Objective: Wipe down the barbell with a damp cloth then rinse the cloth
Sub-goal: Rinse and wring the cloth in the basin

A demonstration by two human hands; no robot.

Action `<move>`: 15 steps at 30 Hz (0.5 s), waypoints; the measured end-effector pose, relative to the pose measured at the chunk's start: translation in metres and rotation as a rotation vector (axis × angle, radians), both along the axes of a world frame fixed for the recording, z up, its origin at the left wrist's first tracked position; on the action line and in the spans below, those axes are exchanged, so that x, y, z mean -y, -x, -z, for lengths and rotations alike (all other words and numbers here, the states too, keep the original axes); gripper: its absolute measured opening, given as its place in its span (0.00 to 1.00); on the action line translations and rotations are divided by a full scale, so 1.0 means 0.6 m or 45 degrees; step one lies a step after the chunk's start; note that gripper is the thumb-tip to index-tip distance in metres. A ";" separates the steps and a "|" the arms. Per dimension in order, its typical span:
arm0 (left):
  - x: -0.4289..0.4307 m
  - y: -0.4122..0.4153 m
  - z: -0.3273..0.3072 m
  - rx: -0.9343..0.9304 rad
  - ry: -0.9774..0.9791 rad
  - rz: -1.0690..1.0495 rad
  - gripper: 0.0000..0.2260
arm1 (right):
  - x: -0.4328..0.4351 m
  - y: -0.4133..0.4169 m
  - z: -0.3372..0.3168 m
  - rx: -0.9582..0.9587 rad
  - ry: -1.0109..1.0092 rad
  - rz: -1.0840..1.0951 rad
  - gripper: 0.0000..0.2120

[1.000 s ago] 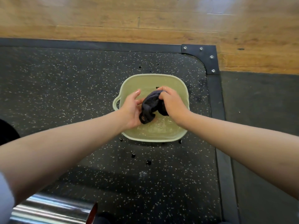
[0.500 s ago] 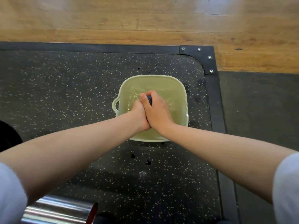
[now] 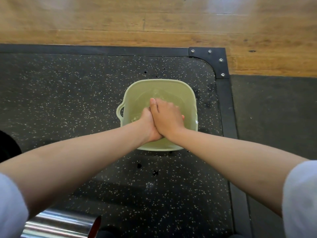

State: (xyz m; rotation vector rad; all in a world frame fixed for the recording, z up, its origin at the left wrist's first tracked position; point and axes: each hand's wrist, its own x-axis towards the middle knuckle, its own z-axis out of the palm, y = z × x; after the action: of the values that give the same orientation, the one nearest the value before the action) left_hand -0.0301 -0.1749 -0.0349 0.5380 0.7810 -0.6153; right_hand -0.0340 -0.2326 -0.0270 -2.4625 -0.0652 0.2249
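Both hands were held pressed together over the pale green basin, which stood on the speckled rubber floor mat. The right hand was laid over the left hand, palm against palm, low inside the basin, where clear water could be seen rippling. The cloth was not visible; it was judged to be squeezed between the palms, but this could not be confirmed, so whether either grip was clenched on anything could not be told. Dark wet spots were seen on the mat just in front of the basin.

A polished steel barbell sleeve was seen at the bottom left edge, well apart from the basin and untouched by either hand. From this arrangement the wiping stage was judged to be finished and the rinsing stage to be under way. What appeared to be left was the wringing out of the cloth and its removal from the water. How clean the barbell had been left could not be judged from so small a visible part.
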 end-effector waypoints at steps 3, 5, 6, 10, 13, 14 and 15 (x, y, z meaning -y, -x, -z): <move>-0.007 -0.003 0.004 -0.085 -0.041 0.014 0.22 | -0.001 -0.005 0.000 0.005 0.046 -0.041 0.19; -0.014 -0.006 0.007 -0.131 -0.095 0.057 0.22 | -0.002 -0.008 0.000 0.004 0.069 -0.072 0.18; -0.017 -0.007 0.006 -0.137 -0.108 0.083 0.21 | -0.002 -0.009 0.001 0.007 0.063 -0.082 0.18; -0.030 -0.021 -0.009 -0.170 -0.216 0.199 0.12 | -0.008 -0.020 -0.006 0.023 0.030 -0.077 0.21; -0.044 -0.041 -0.015 -0.185 -0.292 0.212 0.11 | -0.020 -0.039 -0.015 0.063 0.010 -0.079 0.21; -0.046 -0.044 -0.020 -0.181 -0.288 0.215 0.12 | -0.023 -0.043 -0.018 0.075 0.003 -0.080 0.21; -0.048 -0.046 -0.021 -0.186 -0.292 0.216 0.13 | -0.024 -0.044 -0.018 0.085 0.004 -0.083 0.21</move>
State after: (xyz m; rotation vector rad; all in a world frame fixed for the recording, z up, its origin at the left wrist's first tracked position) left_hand -0.0025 -0.1463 -0.0225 0.7815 0.9572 -0.7319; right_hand -0.0073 -0.2180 -0.0160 -2.4735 -0.1743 0.1714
